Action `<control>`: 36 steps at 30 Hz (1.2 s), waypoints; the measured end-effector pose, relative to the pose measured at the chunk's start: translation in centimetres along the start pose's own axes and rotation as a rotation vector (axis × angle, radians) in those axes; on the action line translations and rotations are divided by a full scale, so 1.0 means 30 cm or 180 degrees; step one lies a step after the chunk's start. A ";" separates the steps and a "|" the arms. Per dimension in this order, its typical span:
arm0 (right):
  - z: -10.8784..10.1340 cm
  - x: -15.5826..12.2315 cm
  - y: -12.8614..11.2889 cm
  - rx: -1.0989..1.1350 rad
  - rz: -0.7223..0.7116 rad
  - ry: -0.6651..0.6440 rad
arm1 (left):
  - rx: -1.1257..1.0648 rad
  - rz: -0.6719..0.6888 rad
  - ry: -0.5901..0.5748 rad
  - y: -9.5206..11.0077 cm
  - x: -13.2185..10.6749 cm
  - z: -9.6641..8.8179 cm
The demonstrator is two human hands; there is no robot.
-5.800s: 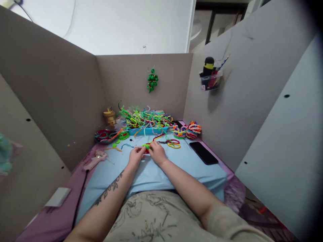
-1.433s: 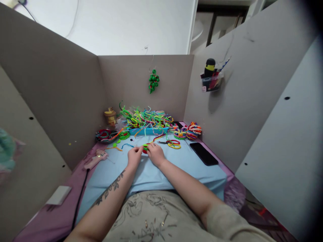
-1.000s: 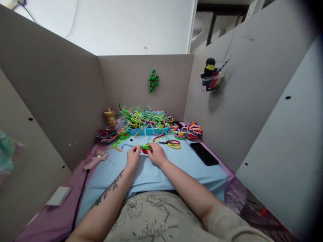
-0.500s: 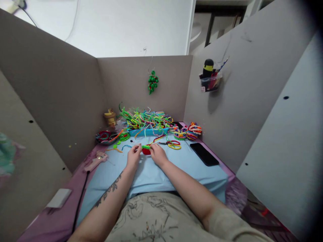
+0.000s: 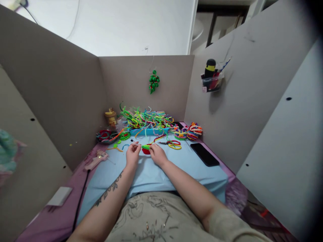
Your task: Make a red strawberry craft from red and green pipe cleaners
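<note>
Over the blue cloth, my right hand (image 5: 158, 154) pinches a short bright-green piece of fuzzy chenille stem (image 5: 145, 147) at its right end. A red fuzzy piece (image 5: 146, 152) shows just under the green one; whether the two are joined, I cannot tell. My left hand (image 5: 133, 154) is closed at the green piece's left, its fingertips pinched and a small gap between. Something thin and pale shows at those fingertips, too small to name. Beside my right hand lie scissors (image 5: 174, 145) with red and yellow handles.
A blue tray (image 5: 148, 131) heaped with colourful chenille stems stands at the back. A pink glue gun (image 5: 97, 160) lies left, its black cord running forward. A black phone (image 5: 204, 154) lies right, near woven colourful balls (image 5: 194, 131). Grey panels (image 5: 146, 101) enclose the table.
My left fingertips have drawn slightly left, away from the green piece. My right hand stays on it. The whole view has shifted a little.
</note>
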State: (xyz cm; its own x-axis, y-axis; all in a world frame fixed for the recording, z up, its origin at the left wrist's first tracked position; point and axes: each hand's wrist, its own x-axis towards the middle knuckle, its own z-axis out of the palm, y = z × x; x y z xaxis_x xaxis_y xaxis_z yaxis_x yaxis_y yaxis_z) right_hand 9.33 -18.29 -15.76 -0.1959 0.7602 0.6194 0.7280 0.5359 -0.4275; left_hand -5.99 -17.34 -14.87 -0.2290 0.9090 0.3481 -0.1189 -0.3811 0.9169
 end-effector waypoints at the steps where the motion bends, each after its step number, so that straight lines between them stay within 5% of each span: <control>1: 0.000 0.000 0.000 0.0016 0.0004 -0.0007 | -0.0003 0.0013 0.0012 -0.001 0.001 0.000; 12: -0.006 0.001 -0.010 0.0008 0.0064 -0.0042 | 0.0149 0.0196 -0.0014 -0.028 0.001 0.003; 36: -0.012 0.003 -0.012 -0.0062 0.0177 0.0057 | 0.0357 -0.0165 0.0089 -0.033 0.000 0.002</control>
State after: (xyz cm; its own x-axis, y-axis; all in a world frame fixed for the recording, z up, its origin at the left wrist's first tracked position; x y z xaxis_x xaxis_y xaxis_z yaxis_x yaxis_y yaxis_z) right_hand 9.28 -18.56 -15.31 -0.1432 0.7818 0.6069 0.7502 0.4857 -0.4487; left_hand -5.80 -16.95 -15.77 -0.2524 0.9214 0.2957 -0.0227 -0.3111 0.9501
